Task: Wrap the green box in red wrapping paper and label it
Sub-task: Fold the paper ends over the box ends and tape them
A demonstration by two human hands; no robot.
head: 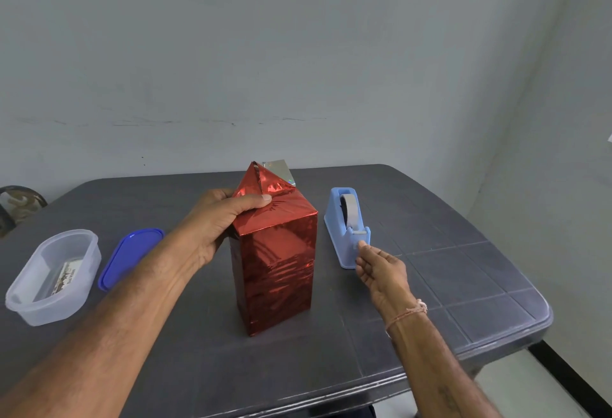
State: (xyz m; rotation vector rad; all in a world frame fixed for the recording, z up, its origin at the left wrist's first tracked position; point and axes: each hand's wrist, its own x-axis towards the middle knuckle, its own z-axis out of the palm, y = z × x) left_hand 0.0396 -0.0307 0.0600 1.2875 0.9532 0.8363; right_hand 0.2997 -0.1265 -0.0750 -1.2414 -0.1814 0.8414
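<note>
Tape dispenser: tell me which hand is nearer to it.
Right. The right hand is at the front end of the tape dispenser; the left hand is on the other side of the wrapped box, gripping its folded top.

A clear oval plastic container [43,313] is sitting open on the dark grey plastic table [463,285]; a blue oval plastic lid [129,258] is lying just beside it.
</note>
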